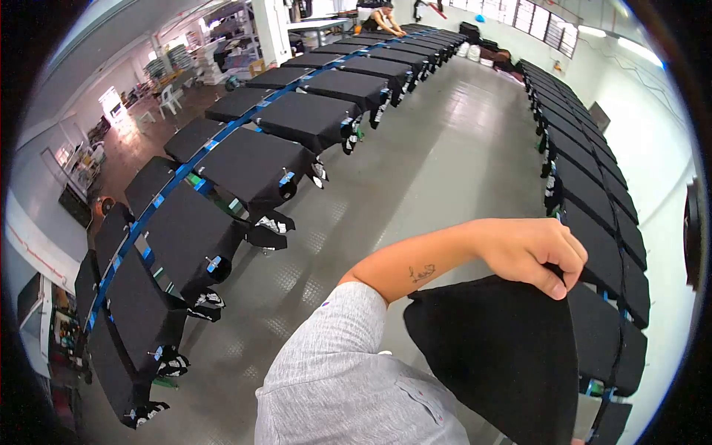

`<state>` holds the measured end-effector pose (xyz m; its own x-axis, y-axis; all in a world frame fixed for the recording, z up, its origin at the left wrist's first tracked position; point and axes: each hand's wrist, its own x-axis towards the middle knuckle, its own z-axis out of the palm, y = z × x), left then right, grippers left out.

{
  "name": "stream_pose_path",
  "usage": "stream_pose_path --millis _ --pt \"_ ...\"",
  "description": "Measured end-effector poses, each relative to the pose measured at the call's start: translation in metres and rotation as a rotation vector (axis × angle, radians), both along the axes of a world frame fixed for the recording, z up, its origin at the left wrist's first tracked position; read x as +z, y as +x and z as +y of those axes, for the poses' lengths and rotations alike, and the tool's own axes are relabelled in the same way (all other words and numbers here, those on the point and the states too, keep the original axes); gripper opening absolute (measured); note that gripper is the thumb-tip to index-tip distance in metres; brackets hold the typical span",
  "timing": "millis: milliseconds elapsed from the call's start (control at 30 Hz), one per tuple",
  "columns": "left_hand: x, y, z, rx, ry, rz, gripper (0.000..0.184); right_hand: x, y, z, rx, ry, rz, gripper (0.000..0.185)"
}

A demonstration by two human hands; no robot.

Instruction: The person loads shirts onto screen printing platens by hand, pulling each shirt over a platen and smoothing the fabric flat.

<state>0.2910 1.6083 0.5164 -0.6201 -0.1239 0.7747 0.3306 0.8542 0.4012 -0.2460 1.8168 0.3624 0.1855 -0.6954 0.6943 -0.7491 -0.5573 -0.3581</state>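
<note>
My left hand [538,259] is closed on the upper edge of a piece of black cloth [504,348], thumb below and fingers curled over it. The cloth hangs down from the hand to the bottom edge of the frame, right of my grey sleeve. A sliver of skin, apparently my right hand [577,441], shows at the bottom edge by the cloth's lower end; its fingers are hidden. Behind the cloth, on the right, is a row of black-covered boards [604,334].
A long curved row of black-covered boards [245,163] with a blue rail [182,172] runs along the left. Grey floor [445,156] lies between the rows. At the far end a person [382,18] leans over the boards. A white chair [169,99] stands further left.
</note>
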Motion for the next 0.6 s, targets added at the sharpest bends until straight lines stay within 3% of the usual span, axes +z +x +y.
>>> stream_pose_path --millis 33,67,100,133,200,267,300,400,600 --pt "0.004 -0.012 0.0 -0.037 -0.031 -0.042 0.026 0.074 0.096 0.018 -0.086 0.521 -0.024 0.057" --pt "0.01 -0.023 0.002 -0.094 -0.011 -0.034 0.026 0.048 0.088 0.024 -0.184 0.535 0.164 0.049" --pt "0.017 -0.033 0.003 -0.151 0.009 -0.026 0.027 0.019 0.089 0.035 -0.306 0.755 -0.037 0.042" --pt "0.022 -0.042 0.003 -0.209 0.03 -0.022 0.027 0.008 0.091 0.043 -0.291 0.79 0.071 0.037" --pt "0.029 -0.055 -0.001 -0.329 0.196 0.018 0.026 -0.014 0.057 0.08 -0.353 0.94 0.001 0.028" --pt "0.037 -0.064 -0.012 -0.405 0.215 0.025 0.024 -0.056 -0.012 0.132 -0.306 0.464 -0.119 0.022" --pt "0.038 -0.067 -0.016 -0.404 0.261 0.035 0.024 -0.047 -0.014 0.149 -0.365 0.37 -0.127 0.022" --pt "0.039 -0.083 -0.013 -0.418 0.265 0.063 0.028 -0.016 -0.005 0.161 -0.553 0.259 -0.148 0.022" --pt "0.04 -0.113 0.014 -0.481 0.295 0.175 0.03 0.036 0.005 0.182 -0.646 0.018 -0.11 0.023"
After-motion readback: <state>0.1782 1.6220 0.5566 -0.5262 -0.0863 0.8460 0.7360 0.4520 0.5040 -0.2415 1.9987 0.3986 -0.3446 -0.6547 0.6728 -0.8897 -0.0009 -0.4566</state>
